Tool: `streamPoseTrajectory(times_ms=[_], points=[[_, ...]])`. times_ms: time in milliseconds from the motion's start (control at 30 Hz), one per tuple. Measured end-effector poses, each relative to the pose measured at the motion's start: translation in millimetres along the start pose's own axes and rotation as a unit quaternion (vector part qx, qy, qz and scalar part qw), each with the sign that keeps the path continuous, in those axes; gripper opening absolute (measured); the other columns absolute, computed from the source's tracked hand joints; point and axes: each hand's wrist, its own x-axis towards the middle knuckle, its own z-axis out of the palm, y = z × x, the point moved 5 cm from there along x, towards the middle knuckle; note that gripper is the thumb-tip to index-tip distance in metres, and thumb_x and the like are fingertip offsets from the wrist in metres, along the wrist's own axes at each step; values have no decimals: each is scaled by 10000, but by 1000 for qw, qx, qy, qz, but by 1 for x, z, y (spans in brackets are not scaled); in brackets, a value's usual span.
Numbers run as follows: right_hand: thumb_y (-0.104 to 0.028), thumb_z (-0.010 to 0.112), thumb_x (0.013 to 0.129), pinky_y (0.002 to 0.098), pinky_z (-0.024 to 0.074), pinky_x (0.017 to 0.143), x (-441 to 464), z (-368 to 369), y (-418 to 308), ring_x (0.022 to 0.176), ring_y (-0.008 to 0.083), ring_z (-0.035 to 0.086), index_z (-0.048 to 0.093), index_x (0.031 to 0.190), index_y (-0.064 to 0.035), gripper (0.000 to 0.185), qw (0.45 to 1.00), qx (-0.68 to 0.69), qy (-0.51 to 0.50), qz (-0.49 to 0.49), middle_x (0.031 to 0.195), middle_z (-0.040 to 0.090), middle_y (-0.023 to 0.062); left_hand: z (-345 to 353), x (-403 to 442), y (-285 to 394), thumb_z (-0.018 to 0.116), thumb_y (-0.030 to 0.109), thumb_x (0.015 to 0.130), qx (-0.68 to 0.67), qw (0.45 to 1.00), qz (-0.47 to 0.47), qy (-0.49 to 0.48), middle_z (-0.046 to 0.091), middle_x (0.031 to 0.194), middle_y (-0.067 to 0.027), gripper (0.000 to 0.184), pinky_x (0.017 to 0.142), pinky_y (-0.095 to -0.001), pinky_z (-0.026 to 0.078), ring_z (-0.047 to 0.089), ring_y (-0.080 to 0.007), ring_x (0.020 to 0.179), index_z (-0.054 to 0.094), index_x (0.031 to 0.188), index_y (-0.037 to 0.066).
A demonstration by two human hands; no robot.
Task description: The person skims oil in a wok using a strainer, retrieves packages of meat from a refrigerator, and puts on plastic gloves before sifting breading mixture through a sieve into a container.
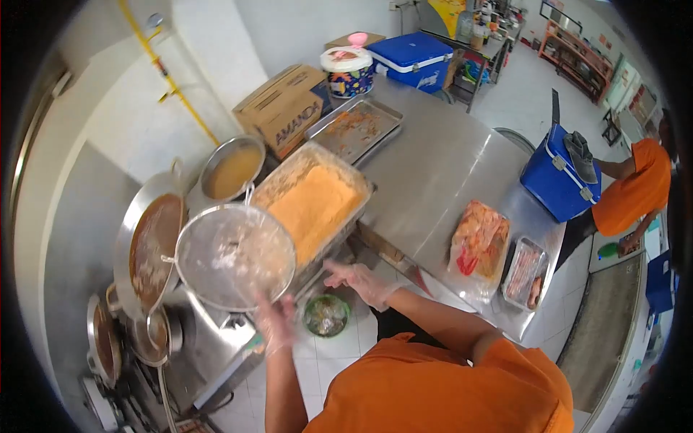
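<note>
A large round metal sieve (234, 256) with white floury residue lies over the near corner of a metal pan (364, 195) of orange-tan powder (317, 206). My left hand (276, 323), in a clear plastic glove, is at the sieve's near rim. Motion smears its fingers, so I cannot tell whether they grip the rim. To the right of the sieve, my right hand (361, 283) is open in a clear glove, fingers stretched toward the pan's near end, holding nothing. Below and between the hands stands a green-rimmed bin (326, 315) on the floor.
At left are a wok of brown oil (155, 249), smaller pots (155, 335) and a pot of yellowish liquid (232, 169). The steel table (440, 151) bears a crumb-covered tray (354, 130), raw meat (480, 238) and a blue cooler (559, 173). Another person (635, 187) stands at right.
</note>
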Motion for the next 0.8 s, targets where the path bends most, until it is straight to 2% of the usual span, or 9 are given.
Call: streamPoseTrajectory(times_ms=[67, 133, 200, 267, 367, 433, 633, 733, 800], points=[[-595, 413, 966, 417, 493, 853, 47, -52, 5, 975, 375, 650, 136, 1516, 18, 869, 994, -60, 4, 88, 1045, 682, 239, 8, 17, 7, 553, 457, 969, 47, 998, 40, -5, 591, 750, -30, 393, 501, -215, 433, 534, -90, 599, 584, 996, 66], [-556, 461, 955, 414, 505, 850, 100, -83, -1, 951, 366, 655, 113, 1516, 20, 876, 976, -131, 7, 173, 1024, 684, 225, -8, 55, -3, 610, 402, 951, 183, 968, 92, -143, 572, 703, -12, 327, 457, -203, 359, 476, -68, 545, 591, 908, 79], [-517, 509, 943, 411, 517, 847, 146, -125, 9, 928, 357, 660, 89, 1517, 21, 891, 944, -223, 9, 242, 1004, 687, 212, -8, 75, -15, 650, 292, 938, 150, 978, 78, -125, 562, 679, -1, 233, 437, -202, 297, 415, -53, 501, 591, 845, 87], [-327, 583, 898, 441, 535, 787, 175, -142, 36, 859, 360, 671, 266, 1453, 75, 755, 905, -403, -46, 130, 928, 686, 207, -7, 90, -26, 641, 188, 941, 154, 985, 39, -70, 561, 682, 2, 144, 427, -207, 292, 399, -47, 486, 596, 845, 91], [-218, 566, 853, 449, 534, 809, 183, -152, 124, 939, 335, 676, 486, 1294, 88, 543, 834, -509, -122, 175, 887, 682, 215, -24, 104, -36, 604, 152, 963, 184, 982, 30, -3, 567, 696, 24, 110, 443, -189, 315, 439, -39, 521, 622, 866, 103], [-132, 510, 853, 440, 544, 822, 172, -154, 85, 964, 331, 676, 587, 1151, 86, 377, 818, -528, -130, 187, 977, 683, 225, -37, 111, -39, 605, 149, 962, 183, 981, 51, 25, 569, 705, 29, 111, 449, -188, 325, 449, -39, 530, 621, 865, 98], [-144, 498, 863, 452, 538, 845, 164, -176, 120, 983, 344, 673, 563, 1225, 85, 433, 742, -542, -165, 359, 1135, 651, 246, -34, 112, -36, 615, 129, 959, 158, 979, 96, 82, 579, 766, 10, 123, 597, -212, 397, 488, -67, 673, 625, 861, 56], [-255, 561, 851, 468, 518, 880, 184, -186, 183, 1038, 336, 658, 556, 1275, 61, 529, 771, -500, -102, 380, 1134, 648, 251, -35, 121, -43, 594, 114, 969, 137, 979, 112, 102, 570, 763, 11, 133, 627, -221, 404, 487, -69, 686, 624, 863, 40], [-296, 555, 838, 479, 507, 884, 206, -175, 183, 1016, 352, 659, 553, 1269, 36, 544, 775, -406, -189, 447, 1126, 652, 255, -30, 120, -41, 569, 94, 979, 157, 977, 104, 98, 566, 766, 7, 136, 643, -222, 405, 484, -73, 697, 625, 875, 27]])
